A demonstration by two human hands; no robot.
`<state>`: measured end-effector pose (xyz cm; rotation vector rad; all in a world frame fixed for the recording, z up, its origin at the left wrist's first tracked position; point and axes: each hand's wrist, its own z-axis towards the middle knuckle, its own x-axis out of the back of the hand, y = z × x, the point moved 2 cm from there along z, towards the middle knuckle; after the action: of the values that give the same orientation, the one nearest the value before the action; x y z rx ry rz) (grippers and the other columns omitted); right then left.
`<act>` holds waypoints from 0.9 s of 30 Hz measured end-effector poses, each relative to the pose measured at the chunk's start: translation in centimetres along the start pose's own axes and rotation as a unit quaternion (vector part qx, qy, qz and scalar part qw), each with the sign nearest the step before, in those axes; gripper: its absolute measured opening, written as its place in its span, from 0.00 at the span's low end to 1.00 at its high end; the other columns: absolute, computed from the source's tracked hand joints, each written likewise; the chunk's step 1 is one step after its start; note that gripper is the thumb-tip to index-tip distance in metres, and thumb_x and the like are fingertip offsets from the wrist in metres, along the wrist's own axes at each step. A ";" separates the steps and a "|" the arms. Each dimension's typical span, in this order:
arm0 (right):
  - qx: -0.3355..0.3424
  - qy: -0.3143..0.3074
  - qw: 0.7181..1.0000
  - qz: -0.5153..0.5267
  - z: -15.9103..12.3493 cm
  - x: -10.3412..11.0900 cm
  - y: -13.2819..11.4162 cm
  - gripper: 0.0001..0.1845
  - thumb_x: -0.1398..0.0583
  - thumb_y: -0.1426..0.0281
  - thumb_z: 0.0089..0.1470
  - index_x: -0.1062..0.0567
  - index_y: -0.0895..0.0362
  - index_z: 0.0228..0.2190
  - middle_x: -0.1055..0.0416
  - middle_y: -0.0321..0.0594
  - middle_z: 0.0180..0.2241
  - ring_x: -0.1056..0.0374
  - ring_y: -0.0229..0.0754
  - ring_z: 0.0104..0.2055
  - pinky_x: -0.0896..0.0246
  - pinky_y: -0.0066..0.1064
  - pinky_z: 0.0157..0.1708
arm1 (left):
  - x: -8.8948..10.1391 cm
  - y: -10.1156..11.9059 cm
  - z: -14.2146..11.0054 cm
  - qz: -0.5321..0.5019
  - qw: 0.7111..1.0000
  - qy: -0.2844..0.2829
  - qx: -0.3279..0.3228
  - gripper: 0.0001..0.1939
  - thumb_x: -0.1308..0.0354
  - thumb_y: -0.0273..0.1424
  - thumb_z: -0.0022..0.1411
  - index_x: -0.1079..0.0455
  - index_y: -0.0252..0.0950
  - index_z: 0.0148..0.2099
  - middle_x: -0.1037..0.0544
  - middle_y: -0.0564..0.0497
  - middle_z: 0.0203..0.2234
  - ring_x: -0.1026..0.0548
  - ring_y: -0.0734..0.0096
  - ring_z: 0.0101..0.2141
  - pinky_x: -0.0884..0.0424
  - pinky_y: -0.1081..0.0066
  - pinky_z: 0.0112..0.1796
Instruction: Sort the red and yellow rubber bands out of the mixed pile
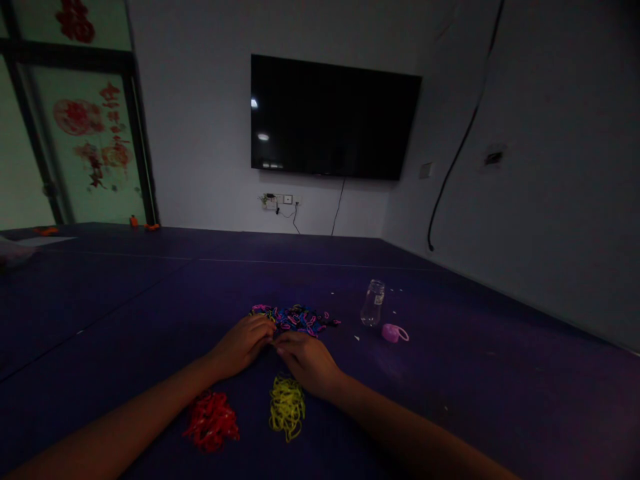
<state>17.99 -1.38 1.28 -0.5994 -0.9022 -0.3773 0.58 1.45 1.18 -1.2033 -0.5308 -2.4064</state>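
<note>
My left hand (249, 343) and my right hand (306, 360) meet at the near edge of a mixed pile of small bands (297, 320) in blue, pink and black. The fingers of both hands are bent and pinched together, the fingertips almost touching. Whatever lies between them is too small to make out. Just below my right hand sits a heap of yellow bands (287, 408). Close to my left forearm is a heap of red bands (213, 421).
A clear bottle (373, 303) stands open right of the mixed pile, with a pink cap with a loop (394, 333) beside it. Small white scraps dot the purple tabletop (480, 373). At the far left lie orange items (151, 227). A television (334, 120) hangs on the wall.
</note>
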 end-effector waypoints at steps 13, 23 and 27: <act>-0.004 0.056 0.998 0.032 -0.2 -0.3 0.8 0.15 0.48 0.74 0.57 0.24 0.57 0.25 0.26 0.39 0.31 0.32 0.36 0.32 0.39 0.25 0.33 | 0.2 0.2 0.0 0.032 0.999 0.021 0.011 0.11 0.56 0.32 0.68 0.33 0.37 0.44 0.24 0.47 0.39 0.29 0.62 0.44 0.35 0.60 0.47; -0.060 0.052 0.984 0.159 -0.6 -0.4 1.3 0.16 0.45 0.76 0.40 0.44 0.57 0.09 0.50 0.28 0.11 0.50 0.29 0.15 0.58 0.22 0.15 | 0.3 -0.8 0.1 0.091 0.988 0.080 0.096 0.09 0.53 0.28 0.64 0.31 0.37 0.37 0.24 0.48 0.33 0.28 0.62 0.37 0.32 0.63 0.40; -0.067 0.018 0.980 0.189 -0.8 -0.5 1.3 0.13 0.46 0.75 0.40 0.40 0.58 0.09 0.49 0.28 0.10 0.53 0.29 0.13 0.61 0.22 0.14 | 0.3 -0.8 0.1 0.102 0.986 0.080 0.108 0.09 0.53 0.27 0.63 0.31 0.37 0.36 0.24 0.48 0.31 0.27 0.62 0.36 0.33 0.64 0.39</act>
<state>18.90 -0.85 0.06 -0.8690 -0.7123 -0.1051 0.12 2.13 1.37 -0.9158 -0.5718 -2.1857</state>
